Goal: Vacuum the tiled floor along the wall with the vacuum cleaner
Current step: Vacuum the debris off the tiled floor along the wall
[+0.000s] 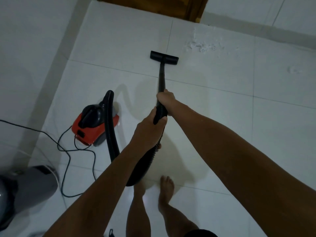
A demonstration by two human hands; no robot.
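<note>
no readable text, labels, brands, numbers or signs. the red and black vacuum cleaner body (95, 124), near the left edge of the tiled floor (213, 125), shows no legible marking; its surfaces are too dim and blurred to tell. the grey object (25, 189) at the lower left corner likewise shows nothing legible.

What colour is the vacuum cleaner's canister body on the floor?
Red with a black top, on the canister body; clearest in the head view.
</note>
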